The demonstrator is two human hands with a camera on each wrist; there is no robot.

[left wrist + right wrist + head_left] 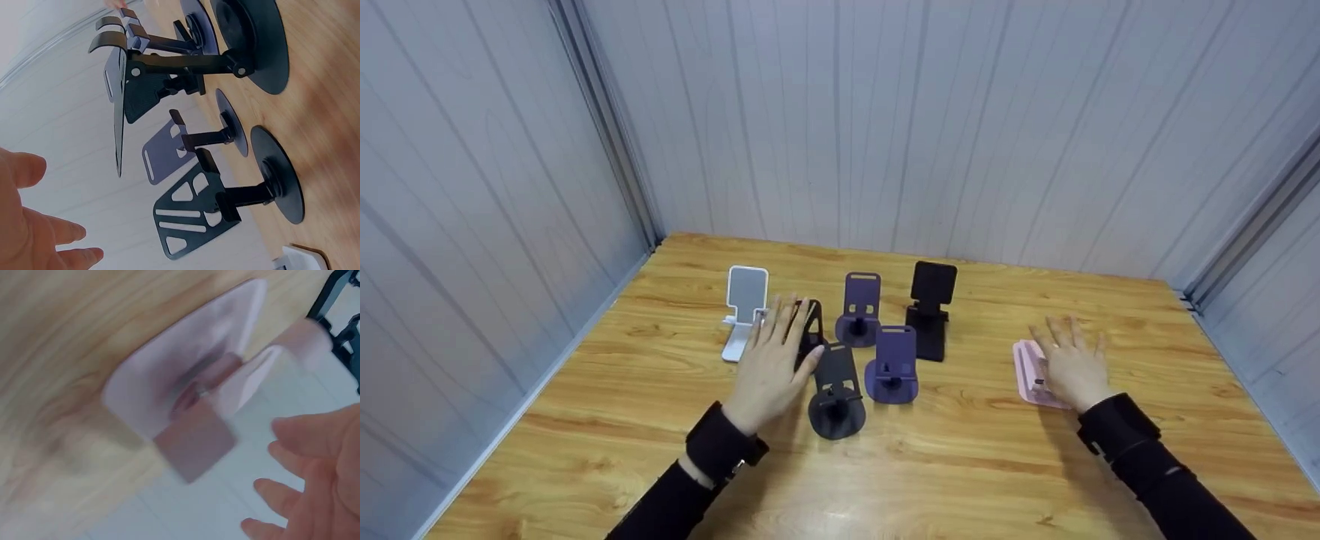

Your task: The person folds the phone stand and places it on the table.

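My left hand (771, 375), fingers extended, hovers beside a dark phone stand (835, 412) and partly covers a black cut-out phone stand (813, 330) behind it. The left wrist view shows its fingers (67, 232) apart from the black cut-out stand's plate. On the right, my right hand (1078, 371) is over a pink phone stand (1027, 371), partly hiding it. In the right wrist view the relaxed fingers (281, 498) stay a little away from the pink stand, which is slightly blurred. Neither hand holds anything.
A white phone stand (748, 291) stands left of the group. Two purple phone stands, one at the back (862, 294) and one in front (895, 349), stand in the middle, near a tall black phone stand (935, 283). Pale panel walls (840, 120) enclose the wooden table (945, 480).
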